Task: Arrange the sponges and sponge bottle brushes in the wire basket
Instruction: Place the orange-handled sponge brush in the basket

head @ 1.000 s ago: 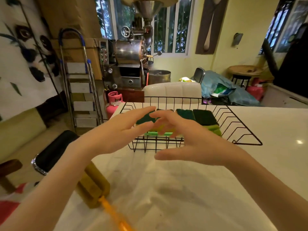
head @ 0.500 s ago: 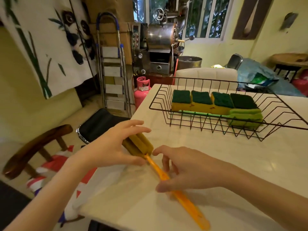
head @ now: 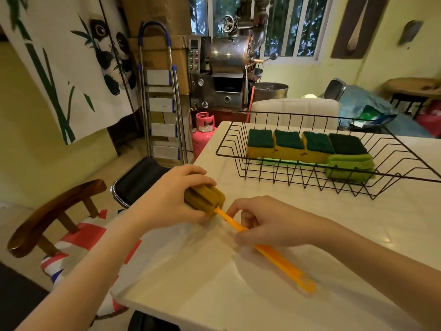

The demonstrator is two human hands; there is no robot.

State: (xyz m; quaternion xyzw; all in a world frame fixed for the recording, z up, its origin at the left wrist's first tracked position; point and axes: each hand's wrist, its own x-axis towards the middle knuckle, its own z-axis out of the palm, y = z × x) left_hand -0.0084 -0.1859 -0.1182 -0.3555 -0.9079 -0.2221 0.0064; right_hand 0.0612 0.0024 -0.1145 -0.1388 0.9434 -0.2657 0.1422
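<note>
A sponge bottle brush [head: 281,259] with an orange handle and a yellow-brown sponge head [head: 206,199] lies on the white table near its left corner. My left hand [head: 167,199] wraps the sponge head. My right hand [head: 269,222] pinches the orange handle close to the head. The black wire basket [head: 310,180] stands farther back on the table. Inside it sit several yellow sponges with dark green tops [head: 288,145] in a row, with a green stack [head: 349,167] at their right end and a green strip below them.
The white table [head: 310,235] ends at its left edge just beside my left hand. Off that edge stand a wooden chair [head: 47,216] with a striped bag, a black stool [head: 138,177], a pink gas cylinder [head: 202,132] and a stepladder [head: 162,96].
My hands left the basket and came down to the bottle brush. In the last half second my left hand closed over the sponge head and my right hand pinched the handle.
</note>
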